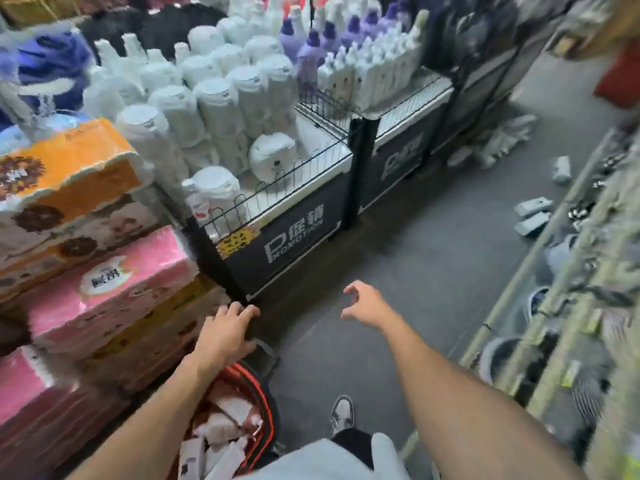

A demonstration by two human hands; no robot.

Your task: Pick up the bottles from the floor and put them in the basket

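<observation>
Several white bottles lie on the grey floor far ahead: one bottle point(561, 169), a pair of bottles point(531, 216) closer, and a heap of bottles point(502, 138) by the display's far end. The red basket point(266, 407), with several white bottles inside, stands low at my left side. My left hand point(227, 336) grips the basket's dark handle point(268, 351). My right hand point(365, 303) hangs over the floor, fingers spread and loosely curled, holding nothing.
A black promotion display point(294, 233) loaded with white and purple bottles stands left of the aisle. Stacked orange and pink tissue packs point(104, 282) crowd the near left. A shelf rack point(571, 306) lines the right. My shoe point(342, 414) is on the floor.
</observation>
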